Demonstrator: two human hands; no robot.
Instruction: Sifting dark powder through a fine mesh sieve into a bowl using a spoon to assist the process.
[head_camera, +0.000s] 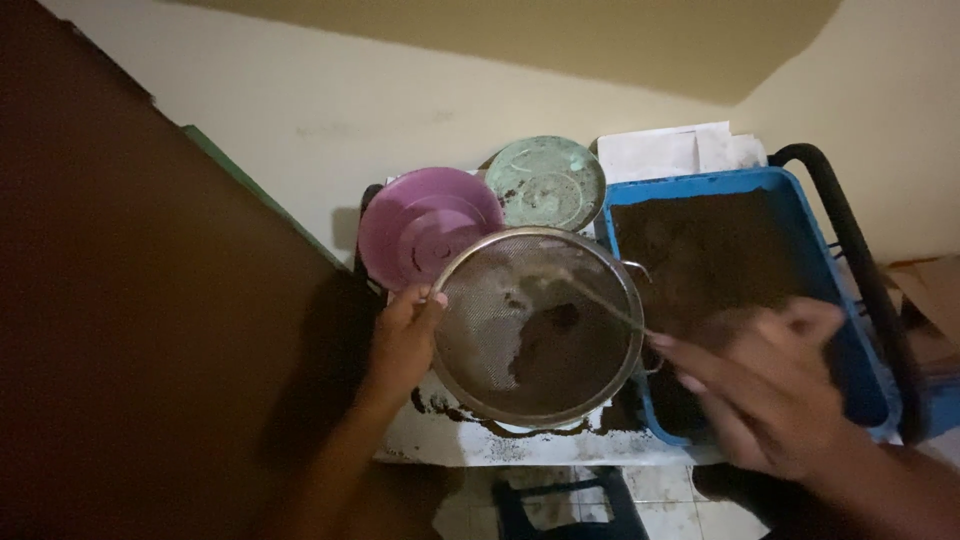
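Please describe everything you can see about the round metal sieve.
The sieve is round, with a shiny metal rim and fine grey mesh. It is tilted toward the camera. Dark powder lies in its lower middle. The left hand grips its left rim; the right hand holds a thin stick inside it.

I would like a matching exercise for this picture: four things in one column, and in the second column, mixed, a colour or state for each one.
Things:
1. round sieve
2. tub
3. bowl beside the sieve
4. plate behind the sieve

Colour or state:
a. blue, filled with dark soil
b. purple
c. pale green, speckled
d. metal mesh, held at its rim by the left hand

Pairs: 1-d, 2-a, 3-b, 4-c
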